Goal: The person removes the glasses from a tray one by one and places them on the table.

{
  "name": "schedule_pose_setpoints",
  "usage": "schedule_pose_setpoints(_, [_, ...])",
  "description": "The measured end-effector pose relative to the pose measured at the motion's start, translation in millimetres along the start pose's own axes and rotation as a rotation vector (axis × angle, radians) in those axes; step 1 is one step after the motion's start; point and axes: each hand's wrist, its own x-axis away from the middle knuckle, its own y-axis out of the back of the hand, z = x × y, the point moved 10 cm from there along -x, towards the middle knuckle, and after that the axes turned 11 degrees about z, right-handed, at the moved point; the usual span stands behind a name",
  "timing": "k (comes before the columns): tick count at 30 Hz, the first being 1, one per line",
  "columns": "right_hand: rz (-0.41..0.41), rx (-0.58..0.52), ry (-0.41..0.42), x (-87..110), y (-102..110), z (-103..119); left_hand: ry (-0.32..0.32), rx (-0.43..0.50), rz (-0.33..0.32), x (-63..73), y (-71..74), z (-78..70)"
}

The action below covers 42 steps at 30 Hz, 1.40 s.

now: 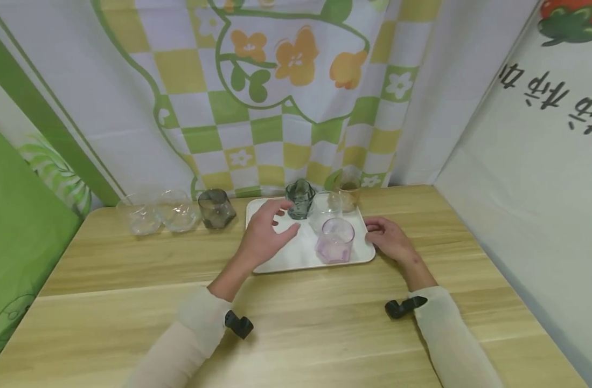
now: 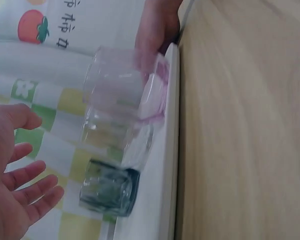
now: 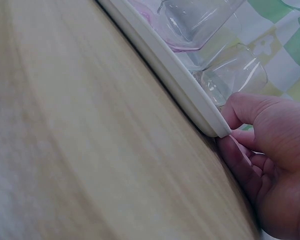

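A white tray [image 1: 286,260] lies on the wooden table with several glasses on it. My left hand [image 1: 266,231] hovers over its left part, thumb and fingers spread apart and nothing between them. Close to those fingertips stands a dark green glass [image 1: 299,200]; the left wrist view shows a gap between hand and glass. My right hand [image 1: 390,240] pinches the tray's right edge, the thumb on the rim and fingers below it in the right wrist view. Near that side are a pale purple glass [image 1: 335,245], a clear glass [image 1: 326,207] and an amber-tinted glass [image 1: 350,194].
Left of the tray, a grey glass [image 1: 216,209] and two clear glasses, one at the far left [image 1: 143,218] and one beside it [image 1: 178,213], stand in a row. A checked curtain [image 1: 266,129] hangs behind the table [image 1: 325,328]. A white wall hanging [image 1: 533,161] is at right.
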Motion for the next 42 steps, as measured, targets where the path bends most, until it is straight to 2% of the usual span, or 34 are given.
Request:
schedule_pose_setpoints(4, [-0.004,0.001,-0.002,-1.2,-1.3,-0.7,0.003,0.048,0.05,0.3,-17.8,-7.0])
schedule_pose_setpoints(10, [-0.011,0.014,-0.006,-1.2,-0.4,-2.1,-0.002,0.055,0.108,-1.4,-41.3,-14.5])
schedule_pose_setpoints(17, [-0.007,-0.007,-0.018,0.4,1.0,-1.1,0.017,-0.007,0.195,-4.7,-63.0,-17.4])
schedule_pose_setpoints(22, [-0.009,-0.005,-0.008,-0.7,1.4,-0.2,0.031,-0.044,0.212,-7.6,-68.0,-18.7])
schedule_pose_setpoints(31, [-0.01,0.023,-0.013,-1.6,-3.3,-4.5,0.07,-0.024,0.226,-5.5,-75.2,-13.0])
schedule_pose_setpoints(38, [-0.017,0.022,-0.01,-1.5,-2.8,-3.8,0.04,-0.045,0.218,-10.4,-82.6,-16.1])
schedule_pose_setpoints(42, [-0.013,0.02,-0.012,-2.4,-2.0,-4.4,0.045,-0.011,0.219,-14.0,-89.0,-15.2])
